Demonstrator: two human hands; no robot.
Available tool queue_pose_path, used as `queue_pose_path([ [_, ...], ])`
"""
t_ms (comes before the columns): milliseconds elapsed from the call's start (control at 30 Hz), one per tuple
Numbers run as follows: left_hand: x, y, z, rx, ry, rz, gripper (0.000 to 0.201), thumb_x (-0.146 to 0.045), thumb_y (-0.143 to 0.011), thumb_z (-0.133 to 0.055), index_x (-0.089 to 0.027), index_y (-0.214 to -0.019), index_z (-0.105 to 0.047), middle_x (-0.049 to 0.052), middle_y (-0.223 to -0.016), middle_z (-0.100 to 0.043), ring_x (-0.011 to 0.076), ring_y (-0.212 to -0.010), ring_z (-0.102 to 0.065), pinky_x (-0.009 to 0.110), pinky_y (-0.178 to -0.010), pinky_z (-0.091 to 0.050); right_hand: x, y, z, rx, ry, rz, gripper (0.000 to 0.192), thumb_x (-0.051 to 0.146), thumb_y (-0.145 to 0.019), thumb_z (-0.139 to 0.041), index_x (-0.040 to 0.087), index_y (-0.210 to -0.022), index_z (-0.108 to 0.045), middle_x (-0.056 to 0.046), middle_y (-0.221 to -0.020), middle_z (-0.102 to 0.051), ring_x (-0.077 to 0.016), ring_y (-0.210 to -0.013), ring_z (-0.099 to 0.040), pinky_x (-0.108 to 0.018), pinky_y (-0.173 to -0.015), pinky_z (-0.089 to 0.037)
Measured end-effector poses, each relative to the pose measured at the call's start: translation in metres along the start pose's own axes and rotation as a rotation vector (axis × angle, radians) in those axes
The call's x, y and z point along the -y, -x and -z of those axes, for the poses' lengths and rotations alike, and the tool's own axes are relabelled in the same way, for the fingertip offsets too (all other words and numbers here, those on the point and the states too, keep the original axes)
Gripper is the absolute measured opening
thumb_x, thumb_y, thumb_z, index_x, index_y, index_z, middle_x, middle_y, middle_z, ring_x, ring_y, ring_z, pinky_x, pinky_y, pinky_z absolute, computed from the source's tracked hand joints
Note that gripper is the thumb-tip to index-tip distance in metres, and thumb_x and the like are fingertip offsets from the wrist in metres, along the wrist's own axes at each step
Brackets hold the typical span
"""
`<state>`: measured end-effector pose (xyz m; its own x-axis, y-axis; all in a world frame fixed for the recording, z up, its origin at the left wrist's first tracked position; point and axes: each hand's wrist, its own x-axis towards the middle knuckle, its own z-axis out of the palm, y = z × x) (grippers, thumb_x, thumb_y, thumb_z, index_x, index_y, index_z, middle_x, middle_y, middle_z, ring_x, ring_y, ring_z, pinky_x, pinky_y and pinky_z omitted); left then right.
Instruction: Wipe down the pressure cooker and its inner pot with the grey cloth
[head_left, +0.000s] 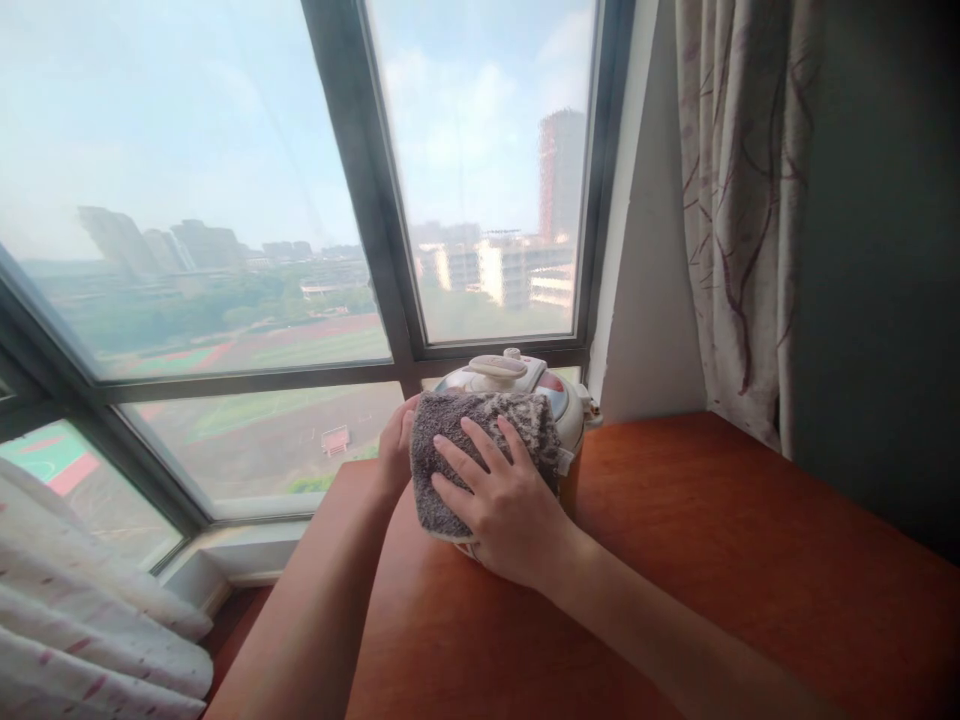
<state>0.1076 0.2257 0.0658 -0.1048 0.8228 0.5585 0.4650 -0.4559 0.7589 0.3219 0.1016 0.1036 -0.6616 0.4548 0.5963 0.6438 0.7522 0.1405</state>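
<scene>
Near the far edge of the wooden table (712, 560) stands a rice cooker (501, 369), a gray plush cloth (489, 404) against its front. The right hand (508, 508) lies on it, fingers spread; whether the left hand (396, 447) pinches it is unclear.

Room rightward over table (720, 520), cooker (574, 412) ahead (window (480, 190) behind)

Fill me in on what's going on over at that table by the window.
A person has both hands at a rice cooker standing on the wooden table. Their right hand lies spread over a gray cloth against the cooker's near side. Their left hand is at the cloth's left edge; whether it grips cloth or cooker is hidden. The cooker's lid looks closed.
</scene>
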Motion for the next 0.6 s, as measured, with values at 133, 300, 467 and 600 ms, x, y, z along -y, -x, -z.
queue_pose_path([
  [133, 0.009, 0.000, -0.002, -0.036, -0.017, 0.009, 0.055, -0.052, -0.097, -0.038, -0.012, -0.123, -0.065, 0.018, -0.134, -0.066, 0.0323, -0.132, -0.056, 0.048, -0.118, -0.037, -0.017, 0.033, -0.001, -0.067, 0.043, 0.075, 0.044, 0.021, -0.093, -0.052, 0.022, -0.136, -0.061, -0.005, -0.164, -0.038, -0.0381, -0.152, -0.025, -0.065, -0.124, -0.010],
  [300, 0.015, 0.002, -0.002, -0.039, -0.009, 0.035, 0.059, -0.052, -0.096, -0.039, -0.011, -0.129, -0.064, 0.018, -0.138, -0.065, 0.0334, -0.133, -0.056, 0.048, -0.115, -0.039, -0.043, 0.062, 0.004, -0.119, 0.019, 0.081, 0.057, 0.017, -0.081, -0.058, 0.024, -0.137, -0.061, -0.005, -0.164, -0.039, -0.0384, -0.153, -0.026, -0.065, -0.123, -0.018],
  [467, 0.012, 0.005, -0.001, -0.034, -0.002, 0.060, 0.057, -0.050, -0.097, -0.040, -0.012, -0.132, -0.063, 0.017, -0.140, -0.064, 0.0338, -0.133, -0.055, 0.049, -0.112, -0.043, -0.076, 0.076, 0.005, -0.190, -0.045, -0.020, 0.060, 0.021, -0.085, -0.055, 0.023, -0.145, -0.053, -0.010, -0.164, -0.039, -0.0361, -0.153, -0.029, -0.061, -0.121, -0.029],
  [600, 0.010, 0.005, 0.000, -0.027, 0.011, 0.064, 0.055, -0.048, -0.097, -0.040, -0.013, -0.132, -0.064, 0.015, -0.143, -0.062, 0.0318, -0.137, -0.053, 0.047, -0.118, -0.036, -0.112, 0.079, 0.001, -0.302, -0.185, -0.189, 0.058, 0.021, -0.090, -0.054, 0.024, -0.148, -0.050, -0.011, -0.157, -0.047, -0.0320, -0.147, -0.041, -0.056, -0.118, -0.039],
])
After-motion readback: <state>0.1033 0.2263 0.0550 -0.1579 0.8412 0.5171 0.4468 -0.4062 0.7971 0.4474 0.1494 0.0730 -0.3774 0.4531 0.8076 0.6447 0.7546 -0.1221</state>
